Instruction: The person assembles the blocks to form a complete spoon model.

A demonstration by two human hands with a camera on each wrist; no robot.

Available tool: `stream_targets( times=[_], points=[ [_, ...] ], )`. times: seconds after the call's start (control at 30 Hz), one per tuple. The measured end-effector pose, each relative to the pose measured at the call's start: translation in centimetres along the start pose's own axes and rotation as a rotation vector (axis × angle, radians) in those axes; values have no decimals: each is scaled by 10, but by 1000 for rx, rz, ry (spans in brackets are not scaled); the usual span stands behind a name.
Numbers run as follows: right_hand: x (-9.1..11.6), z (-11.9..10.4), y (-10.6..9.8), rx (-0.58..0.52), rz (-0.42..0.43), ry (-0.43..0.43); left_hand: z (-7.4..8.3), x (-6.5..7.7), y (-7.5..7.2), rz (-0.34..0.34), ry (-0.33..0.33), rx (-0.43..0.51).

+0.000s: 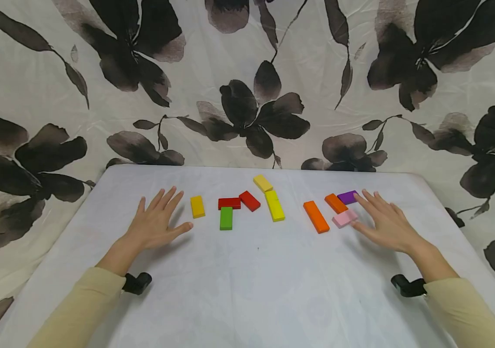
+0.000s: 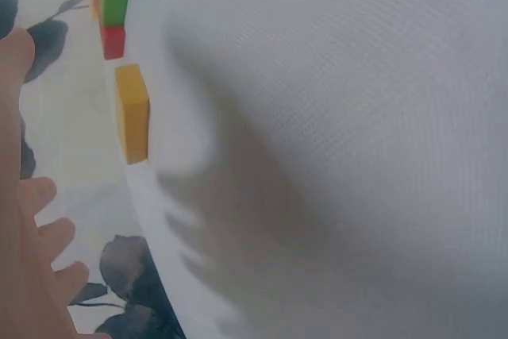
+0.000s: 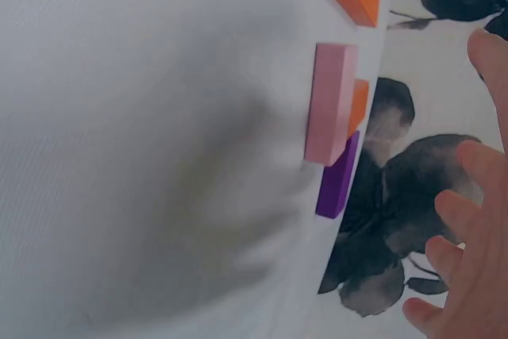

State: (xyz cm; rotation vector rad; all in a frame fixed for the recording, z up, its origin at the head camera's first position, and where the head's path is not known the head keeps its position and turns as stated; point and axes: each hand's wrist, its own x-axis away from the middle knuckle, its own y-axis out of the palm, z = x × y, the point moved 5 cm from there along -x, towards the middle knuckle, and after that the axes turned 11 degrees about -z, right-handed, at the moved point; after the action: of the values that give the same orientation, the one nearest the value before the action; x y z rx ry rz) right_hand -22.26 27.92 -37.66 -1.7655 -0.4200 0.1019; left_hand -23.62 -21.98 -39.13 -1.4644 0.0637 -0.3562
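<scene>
My left hand (image 1: 156, 221), fingers spread and holding nothing, hovers over the table left of an amber-yellow block (image 1: 197, 207). Fingers likewise spread, my right hand (image 1: 384, 223) is above the table beside a pink block (image 1: 344, 218) and a purple block (image 1: 347, 197). An orange block (image 1: 336, 203) lies against these two, and a longer orange piece (image 1: 316, 217) sits to their left. Around the middle are a green block (image 1: 226, 218), a red block (image 1: 229, 203), a second red block (image 1: 249, 201), a bright yellow piece (image 1: 275, 206) and a paler yellow block (image 1: 262, 183).
A white cloth covers the table (image 1: 247, 290). Behind its far edge hangs a pale curtain (image 1: 212, 58) with dark flowers. Black straps with small cameras are on both wrists, the left camera (image 1: 138, 283) and the right camera (image 1: 407, 286).
</scene>
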Motion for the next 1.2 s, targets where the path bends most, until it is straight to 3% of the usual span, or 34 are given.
stream_targets(
  times=[0.17,0.47,0.97,1.2],
  points=[
    [-7,-9,0,-8,31,-46,3,0,-1,39,29,21],
    [-22,-22,0,-61,80,-111,12,-3,-2,42,71,96],
    [-41,-51,5,-189,62,-239,32,-13,4,63,152,166],
    [-58,-67,12,-157,21,-236,43,-17,6,66,192,216]
  ],
)
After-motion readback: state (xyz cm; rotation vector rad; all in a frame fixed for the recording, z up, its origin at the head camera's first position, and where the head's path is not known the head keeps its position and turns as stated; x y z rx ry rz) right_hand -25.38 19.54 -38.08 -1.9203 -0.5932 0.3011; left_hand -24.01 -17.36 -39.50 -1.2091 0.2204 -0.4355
